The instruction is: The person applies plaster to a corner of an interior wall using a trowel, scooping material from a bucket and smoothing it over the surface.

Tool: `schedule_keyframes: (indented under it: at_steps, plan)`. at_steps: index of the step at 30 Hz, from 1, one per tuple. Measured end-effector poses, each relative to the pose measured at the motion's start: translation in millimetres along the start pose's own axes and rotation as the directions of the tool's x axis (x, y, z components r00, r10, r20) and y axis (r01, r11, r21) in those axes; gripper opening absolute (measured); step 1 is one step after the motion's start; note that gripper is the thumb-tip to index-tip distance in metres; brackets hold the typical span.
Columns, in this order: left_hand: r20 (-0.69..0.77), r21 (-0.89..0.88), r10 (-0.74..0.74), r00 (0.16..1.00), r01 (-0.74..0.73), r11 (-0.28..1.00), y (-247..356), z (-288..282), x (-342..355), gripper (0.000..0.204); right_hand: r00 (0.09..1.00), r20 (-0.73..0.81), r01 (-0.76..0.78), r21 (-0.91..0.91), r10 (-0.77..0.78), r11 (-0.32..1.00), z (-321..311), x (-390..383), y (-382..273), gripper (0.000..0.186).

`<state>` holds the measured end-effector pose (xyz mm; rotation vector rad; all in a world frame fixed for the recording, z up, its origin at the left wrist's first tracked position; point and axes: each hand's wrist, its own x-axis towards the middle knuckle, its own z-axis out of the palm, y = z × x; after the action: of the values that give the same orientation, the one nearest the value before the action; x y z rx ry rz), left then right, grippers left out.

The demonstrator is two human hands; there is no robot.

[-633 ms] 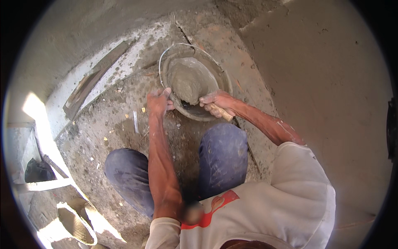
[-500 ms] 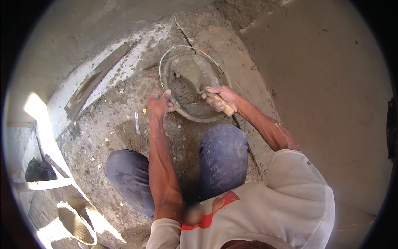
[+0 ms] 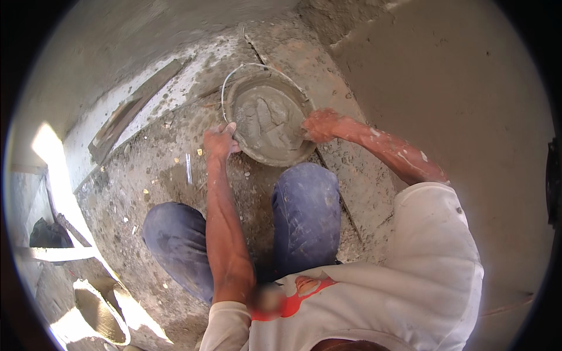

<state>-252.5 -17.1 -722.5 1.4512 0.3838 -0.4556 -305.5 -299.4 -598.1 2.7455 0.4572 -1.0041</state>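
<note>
A round mortar-caked bucket (image 3: 234,142) with a raised wire handle (image 3: 223,96) stands on the ground before my knees. Wet grey mortar (image 3: 266,120) fills it, its surface folded and ridged. My left hand (image 3: 220,140) grips the bucket's left rim, thumb on top. At the right rim my right hand (image 3: 321,126) is closed, slightly blurred. The wooden-handled trowel seen in it half a second ago is now hidden by the fist and the mortar.
A wooden board (image 3: 132,111) lies at the left along the wall's foot. A second bucket-like container (image 3: 99,310) lies at lower left beside a black bag (image 3: 45,234). A long crack runs through the ground. Smooth grey plaster (image 3: 445,117) covers the right side.
My right hand has moved right to the bucket's rim and turned, so the trowel's handle no longer shows. The mortar is now spread over the bucket's middle. My left hand stays on the rim.
</note>
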Motion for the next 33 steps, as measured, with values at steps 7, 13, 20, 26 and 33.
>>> schedule_keyframes:
  at_steps: [7, 13, 20, 26, 33]
  plan:
    - [0.042, -0.038, 0.059, 0.997, -0.057, 0.998, -1, 13, 8, 0.032, 0.935, -0.243, -0.248, 0.066, 0.256, 0.967, 18, -29, 5, 0.023]
    - [0.111, 0.067, 0.077, 0.991, -0.084, 0.994, 14, 31, -8, 0.031, 0.987, -0.099, -0.066, 0.473, 0.127, 0.878, 59, 21, -34, 0.031]
    - [0.126, 0.039, -0.036, 0.991, 0.031, 0.999, 32, 26, -23, 0.038, 0.956, -0.22, 0.034, 0.743, 0.196, 0.669, 66, -17, -24, 0.042]
    - [0.085, 0.753, 0.15, 0.985, -0.162, 0.637, 48, -40, -67, 0.07, 0.957, -0.226, 0.045, 0.731, 0.18, 0.681, 21, -25, -42, 0.039]
    - [-0.088, 0.55, -0.01, 0.996, 0.057, 0.833, 187, -73, -211, 0.063, 0.895, -0.421, 0.206, 0.681, 0.146, 0.703, -104, -152, -4, 0.037]
